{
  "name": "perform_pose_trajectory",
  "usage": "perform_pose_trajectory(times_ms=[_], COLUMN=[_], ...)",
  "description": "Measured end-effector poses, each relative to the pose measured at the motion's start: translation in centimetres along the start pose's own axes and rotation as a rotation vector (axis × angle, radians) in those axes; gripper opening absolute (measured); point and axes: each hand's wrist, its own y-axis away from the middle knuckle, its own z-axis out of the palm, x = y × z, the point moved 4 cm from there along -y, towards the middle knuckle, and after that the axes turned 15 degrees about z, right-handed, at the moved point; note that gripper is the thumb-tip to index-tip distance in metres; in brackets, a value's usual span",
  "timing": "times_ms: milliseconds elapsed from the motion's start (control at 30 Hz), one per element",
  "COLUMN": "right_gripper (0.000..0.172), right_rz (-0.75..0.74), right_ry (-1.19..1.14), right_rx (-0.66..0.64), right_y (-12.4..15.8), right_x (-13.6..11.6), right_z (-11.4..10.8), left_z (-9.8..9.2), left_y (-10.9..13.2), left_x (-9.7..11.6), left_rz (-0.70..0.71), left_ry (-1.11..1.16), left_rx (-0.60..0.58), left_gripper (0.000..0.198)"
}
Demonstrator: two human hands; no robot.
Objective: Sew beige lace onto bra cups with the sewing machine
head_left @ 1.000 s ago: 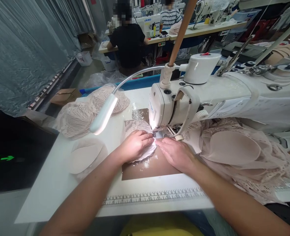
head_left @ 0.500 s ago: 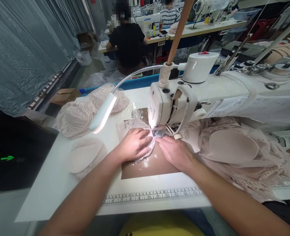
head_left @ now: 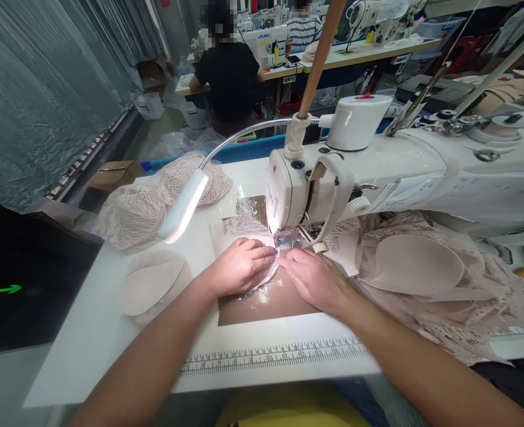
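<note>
A pale pink lace bra cup (head_left: 267, 277) lies under the needle of the white sewing machine (head_left: 284, 193), its lit edge curving down from the presser foot (head_left: 278, 241). My left hand (head_left: 244, 265) rests over the cup, fingers bunched together and gripping it near its edge. From the other side, my right hand (head_left: 313, 276) has its fingertips closed on the same edge, just in front of the foot. Parts of the cup are hidden under my left hand. Beneath both hands is a shiny brown sheet (head_left: 262, 308) on the white table (head_left: 97, 338).
Lace cups (head_left: 133, 216) and a smooth cup (head_left: 150, 284) lie left. A lamp (head_left: 184, 207) arches over the table. Lace garments with cups (head_left: 422, 267) are heaped on the right. A ruler strip (head_left: 271, 357) runs along the front edge. People sit at machines behind.
The fingers of my left hand have drawn closer together on the cup. My right fingertips have shifted slightly left and toward me, onto the cup's edge.
</note>
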Motion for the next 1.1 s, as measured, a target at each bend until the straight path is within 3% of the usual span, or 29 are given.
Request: perform_pose_trajectory(times_ms=[167, 367, 533, 700, 833, 1000, 1100], right_gripper=[0.033, 0.027, 0.028, 0.029, 0.028, 0.028, 0.029], right_rz=[0.025, -0.152, -0.194, -0.19, -0.185, -0.19, -0.19], right_ry=[-0.13, -0.193, -0.187, -0.194, -0.194, -0.173, -0.174], right_rx=[0.058, 0.087, 0.099, 0.108, 0.102, 0.095, 0.094], right_y=[0.2, 0.6, 0.5, 0.6, 0.6, 0.6, 0.6], right_x=[0.5, -0.2, -0.4, -0.3, -0.2, -0.3, -0.3], right_z=[0.0, -0.2, -0.2, -0.2, -0.2, -0.3, -0.3], left_z=[-0.3, -0.2, -0.1, -0.5, -0.8, -0.4, -0.2], left_y=[0.2, 0.0, -0.3, 0.5, 1.0, 0.2, -0.2], left_x=[0.0, 0.2, 0.2, -0.7, -1.1, -0.4, -0.1], left_rz=[-0.034, -0.123, -0.213, -0.346, -0.334, -0.262, -0.259], left_ry=[0.055, 0.097, 0.161, 0.381, 0.574, 0.334, 0.263], left_rx=[0.046, 0.044, 0.051, 0.108, 0.156, 0.075, 0.087], left_gripper=[0.033, 0.027, 0.023, 0.024, 0.025, 0.019, 0.018])
